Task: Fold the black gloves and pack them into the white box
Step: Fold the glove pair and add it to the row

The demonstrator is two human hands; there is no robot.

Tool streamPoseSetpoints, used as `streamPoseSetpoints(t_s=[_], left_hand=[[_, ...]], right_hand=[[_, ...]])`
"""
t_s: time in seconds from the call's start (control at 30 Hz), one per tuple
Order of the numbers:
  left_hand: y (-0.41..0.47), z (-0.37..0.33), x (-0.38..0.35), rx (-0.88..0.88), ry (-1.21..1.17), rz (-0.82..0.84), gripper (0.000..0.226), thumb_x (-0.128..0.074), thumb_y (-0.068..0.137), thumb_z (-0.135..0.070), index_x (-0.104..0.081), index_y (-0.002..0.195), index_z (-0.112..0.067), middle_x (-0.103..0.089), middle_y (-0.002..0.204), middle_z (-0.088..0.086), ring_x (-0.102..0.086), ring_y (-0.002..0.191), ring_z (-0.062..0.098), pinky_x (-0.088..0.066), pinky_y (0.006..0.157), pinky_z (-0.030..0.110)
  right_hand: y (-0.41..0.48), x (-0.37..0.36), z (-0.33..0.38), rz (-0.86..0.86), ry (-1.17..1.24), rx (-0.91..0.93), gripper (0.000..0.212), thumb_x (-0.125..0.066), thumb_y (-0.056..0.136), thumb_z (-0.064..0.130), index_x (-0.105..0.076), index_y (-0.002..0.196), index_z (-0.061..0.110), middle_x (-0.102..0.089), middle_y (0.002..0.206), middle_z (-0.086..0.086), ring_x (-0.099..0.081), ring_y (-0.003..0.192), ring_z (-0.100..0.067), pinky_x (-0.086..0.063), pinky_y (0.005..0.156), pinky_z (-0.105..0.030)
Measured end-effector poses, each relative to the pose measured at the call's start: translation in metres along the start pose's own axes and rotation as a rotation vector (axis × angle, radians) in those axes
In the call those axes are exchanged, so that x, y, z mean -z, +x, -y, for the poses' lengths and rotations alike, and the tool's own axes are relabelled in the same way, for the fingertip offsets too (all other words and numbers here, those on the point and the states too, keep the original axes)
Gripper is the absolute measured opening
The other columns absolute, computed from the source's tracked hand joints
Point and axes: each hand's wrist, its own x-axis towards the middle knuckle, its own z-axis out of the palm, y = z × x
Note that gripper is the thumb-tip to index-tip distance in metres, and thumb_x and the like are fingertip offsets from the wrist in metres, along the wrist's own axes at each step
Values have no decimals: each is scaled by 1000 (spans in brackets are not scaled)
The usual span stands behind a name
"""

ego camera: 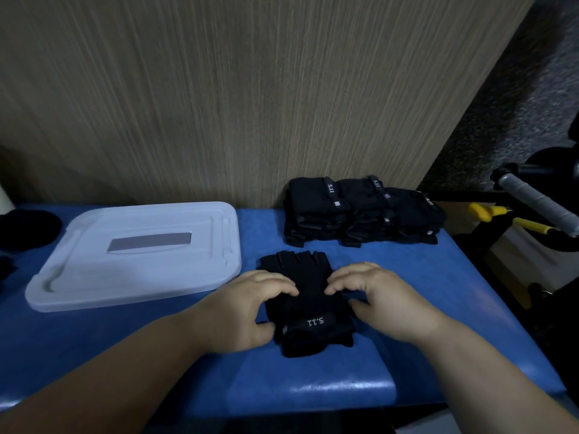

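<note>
On the tabletop (407,277), my left hand (244,311) and right hand (385,296) each grip the glove (313,310) with curled fingers, beside the box (94,277).

Illumination is dim and cool overall, with a soft specular highlight on the near edge of the blue table (344,386), the black gloves (308,311) crushed to near-featureless shadow, mild softness throughout, and wide-angle bending toward the frame edges.
</note>
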Motion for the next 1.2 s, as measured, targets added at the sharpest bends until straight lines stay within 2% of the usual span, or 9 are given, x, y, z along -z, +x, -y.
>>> streamPoseSetpoints(t_s=[0.13,0.27,0.4,0.53,0.63,0.77,0.93,1.07,1.2], left_hand=[[3,0,0,35,-14,17,62,-59,71,-42,-48,132,-38,-41,136,-25,-32,128,-8,-22,106,8],[5,-4,-7,83,1,-39,56,-55,70,-27,-54,125,-36,-46,129,-24,-37,124,-3,-29,106,16],[9,-8,-13,123,9,-184,40,-58,80,-16,-62,116,-33,-56,117,-22,-46,114,1,-36,101,21],[13,-12,-13,207,-151,-253,19,-59,92,-20,-65,103,-34,-65,92,-17,-59,90,1,-48,80,22],[14,-8,-14,288,-278,-257,15,-57,94,-28,-62,106,-36,-69,90,-13,-65,86,5,-54,81,34],[15,-11,-10,278,-420,-256,18,-59,91,-34,-53,106,-43,-70,98,-8,-66,95,10,-53,87,39],[14,-15,-8,342,-304,-149,57,-74,73,-40,-40,119,-39,-67,95,-4,-64,89,8,-52,82,32],[18,-23,-10,379,-375,-291,30,-68,86,-33,-47,108,-35,-64,88,-13,-61,87,-2,-42,70,10],[19,-28,-10,442,-330,-371,32,-50,96,-34,-42,126,-29,-50,61,-9,-50,55,1,-37,53,12]], right_hand=[[-1,1,-4,58,45,-23,61,-62,78,-5,-63,107,49,-45,120,36,-40,120,12,-24,102,-4],[-1,0,-8,102,95,-30,67,-69,76,-2,-56,105,57,-44,125,35,-38,121,15,-26,106,-8],[-1,3,-5,170,150,-53,66,-80,71,7,-56,113,52,-42,131,28,-38,125,10,-29,109,-13],[-3,7,2,248,115,-99,76,-88,60,24,-51,123,44,-33,131,31,-28,126,11,-25,107,-10],[-1,1,6,101,60,-70,62,-88,61,28,-58,114,41,-44,119,27,-34,118,9,-28,97,-5],[7,-12,4,-170,167,26,14,-76,70,29,-65,76,33,-60,89,17,-55,91,-2,-41,79,-13],[7,-7,13,-116,416,-226,22,-66,89,30,-62,69,20,-55,62,8,-48,59,-4,-42,63,-26],[7,-9,18,-105,431,-346,42,-62,91,34,-44,57,16,-40,55,3,-37,54,-10,-32,53,-23],[8,-10,24,-89,422,-424,43,-58,93,35,-43,59,13,-36,54,-1,-34,52,-13,-29,54,-28]])
